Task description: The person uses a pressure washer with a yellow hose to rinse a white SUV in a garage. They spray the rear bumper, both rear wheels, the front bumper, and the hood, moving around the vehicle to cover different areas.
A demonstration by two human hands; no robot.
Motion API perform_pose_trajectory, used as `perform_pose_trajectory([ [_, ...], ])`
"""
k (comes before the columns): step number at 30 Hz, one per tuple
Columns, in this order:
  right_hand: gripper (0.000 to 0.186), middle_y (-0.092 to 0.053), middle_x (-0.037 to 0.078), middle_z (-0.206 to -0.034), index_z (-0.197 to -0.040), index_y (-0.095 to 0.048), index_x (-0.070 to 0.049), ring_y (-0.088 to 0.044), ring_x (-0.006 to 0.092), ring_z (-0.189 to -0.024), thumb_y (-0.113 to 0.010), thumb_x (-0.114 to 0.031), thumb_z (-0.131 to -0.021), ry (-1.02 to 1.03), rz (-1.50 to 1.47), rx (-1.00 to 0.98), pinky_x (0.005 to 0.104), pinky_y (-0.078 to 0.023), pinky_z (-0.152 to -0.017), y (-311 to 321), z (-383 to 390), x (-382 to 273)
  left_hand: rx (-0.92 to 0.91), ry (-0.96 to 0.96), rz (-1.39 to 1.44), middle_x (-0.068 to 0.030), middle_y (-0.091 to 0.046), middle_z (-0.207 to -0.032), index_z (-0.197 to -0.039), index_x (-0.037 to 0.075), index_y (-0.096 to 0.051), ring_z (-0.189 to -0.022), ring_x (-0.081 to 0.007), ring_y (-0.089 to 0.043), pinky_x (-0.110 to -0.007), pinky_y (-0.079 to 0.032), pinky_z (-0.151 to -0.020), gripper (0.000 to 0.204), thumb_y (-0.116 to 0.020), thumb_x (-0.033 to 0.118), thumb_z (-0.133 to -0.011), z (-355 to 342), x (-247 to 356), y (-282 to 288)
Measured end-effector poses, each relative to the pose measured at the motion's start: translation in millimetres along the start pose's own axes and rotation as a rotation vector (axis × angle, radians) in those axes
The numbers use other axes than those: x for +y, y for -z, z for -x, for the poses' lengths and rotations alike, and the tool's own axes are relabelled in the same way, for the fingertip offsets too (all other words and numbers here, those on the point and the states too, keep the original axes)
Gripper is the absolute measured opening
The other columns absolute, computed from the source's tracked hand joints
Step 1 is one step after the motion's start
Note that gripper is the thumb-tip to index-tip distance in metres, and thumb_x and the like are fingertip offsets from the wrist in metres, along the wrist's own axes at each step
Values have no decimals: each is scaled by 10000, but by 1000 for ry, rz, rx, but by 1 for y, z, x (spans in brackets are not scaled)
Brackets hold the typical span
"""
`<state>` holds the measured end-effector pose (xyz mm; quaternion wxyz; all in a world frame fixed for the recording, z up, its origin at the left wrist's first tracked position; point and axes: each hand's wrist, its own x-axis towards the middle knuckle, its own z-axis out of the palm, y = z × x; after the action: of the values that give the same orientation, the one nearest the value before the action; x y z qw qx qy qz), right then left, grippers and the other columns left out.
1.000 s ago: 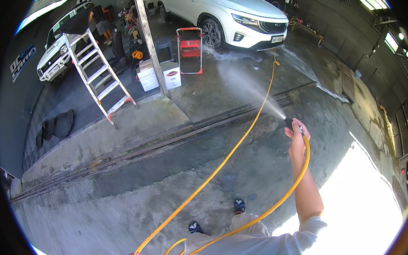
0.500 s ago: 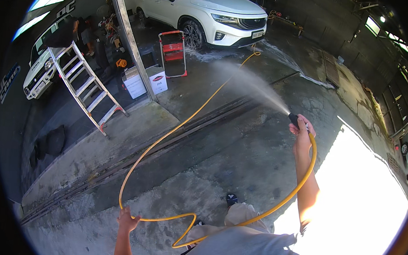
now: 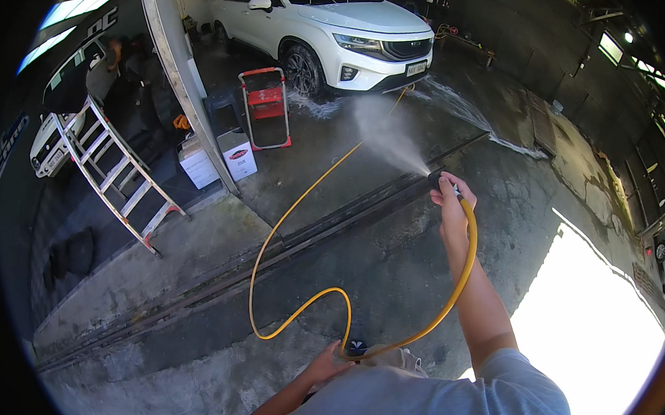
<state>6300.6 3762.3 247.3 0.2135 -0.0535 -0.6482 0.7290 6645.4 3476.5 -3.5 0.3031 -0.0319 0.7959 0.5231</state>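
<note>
Out in front of me, my right hand (image 3: 455,199) is wrapped round a black spray nozzle (image 3: 434,179). A white fan of water (image 3: 389,135) leaves it toward the floor before a white car (image 3: 349,35). From the nozzle's back end a yellow hose (image 3: 456,289) curves down to my waist. My left hand (image 3: 328,363) is low against my shirt, its fingers closed about the hose there; part of its grip is hidden. Beyond it the hose loops over the floor and runs off to the car's front.
A leaning metal ladder (image 3: 116,166), a steel post (image 3: 178,64), white boxes (image 3: 237,154) and a red step stool (image 3: 266,106) stand left. A floor channel (image 3: 332,222) crosses ahead. A second white vehicle (image 3: 54,144) and a person (image 3: 115,57) are far left. Bright sunlight (image 3: 589,334) covers the right floor.
My left hand has moved right, in to my waist, and the hose loop has shifted right with it. My right hand has swung left with the nozzle, still spraying.
</note>
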Motion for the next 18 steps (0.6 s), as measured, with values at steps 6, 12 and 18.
perform_pose_trajectory([
  [6,301,-738,120,-1091,-1214,-745,22,-720,146,-828,-732,-175,-986,240,168,52,288,-591,-744,-99,-104,-1,-62,-540,63,-239,-339,-1687,-1661,17,-280,-1615,-380,-247,-448,-267,-1302,1165,-921,474,-802,-158,160,-1],
  [12,319,-749,132,-1060,-1201,-743,21,-724,172,-807,-725,-203,-975,89,-14,90,299,-594,-745,-143,-204,8,-172,-318,41,-35,-654,-894,-1090,66,-668,-846,-128,-629,-330,-522,-749,378,-801,402,-979,-282,170,40],
  [18,278,-757,128,-1016,-1169,-736,24,-710,156,-735,-720,-178,-979,151,-51,200,271,-585,-679,-157,-334,20,9,1,-178,-161,-735,-841,-999,34,-739,-792,-324,-729,-443,-536,-709,524,-696,556,-988,-401,37,194],
])
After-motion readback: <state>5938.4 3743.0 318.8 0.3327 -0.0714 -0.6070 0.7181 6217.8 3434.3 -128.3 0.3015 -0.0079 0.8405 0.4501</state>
